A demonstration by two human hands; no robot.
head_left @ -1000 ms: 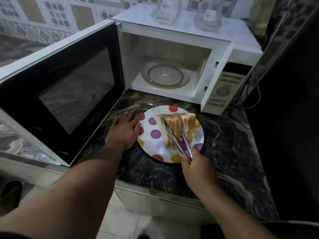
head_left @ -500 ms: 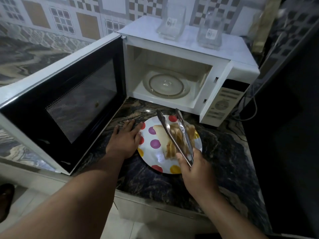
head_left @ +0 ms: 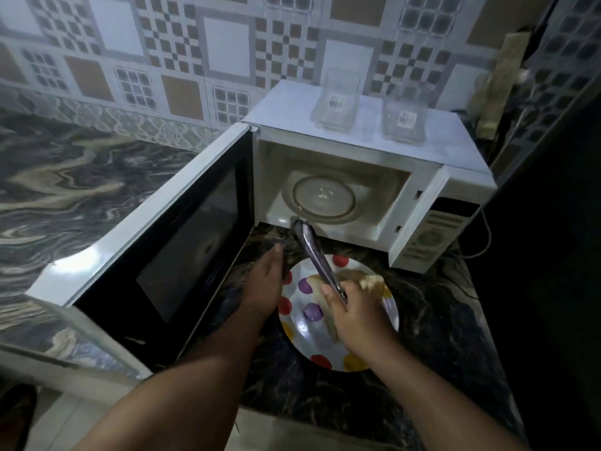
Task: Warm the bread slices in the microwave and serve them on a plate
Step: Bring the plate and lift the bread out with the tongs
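A white plate with coloured dots [head_left: 302,333] lies on the dark marble counter in front of the microwave [head_left: 419,209]. Toasted bread slices [head_left: 367,280] rest on the plate, partly hidden behind my right hand [head_left: 357,317]. That hand grips metal tongs [head_left: 313,255], which are closed and empty, their tips raised toward the microwave's opening. My left hand [head_left: 265,281] lies flat on the counter against the plate's left rim, fingers straight. The microwave door [head_left: 162,255] stands wide open to the left, and the glass turntable [head_left: 323,198] inside is bare.
Two clear glass containers [head_left: 336,100] [head_left: 405,117] stand on top of the microwave. A cable [head_left: 481,242] runs down to the right of it. A dark tall surface [head_left: 546,255] bounds the right side. The counter's front edge lies just below the plate.
The tongs let go of the bread, lifted off the plate and closed, tips swinging up toward the microwave. The camera view tilted upward. My left hand stayed beside the plate.
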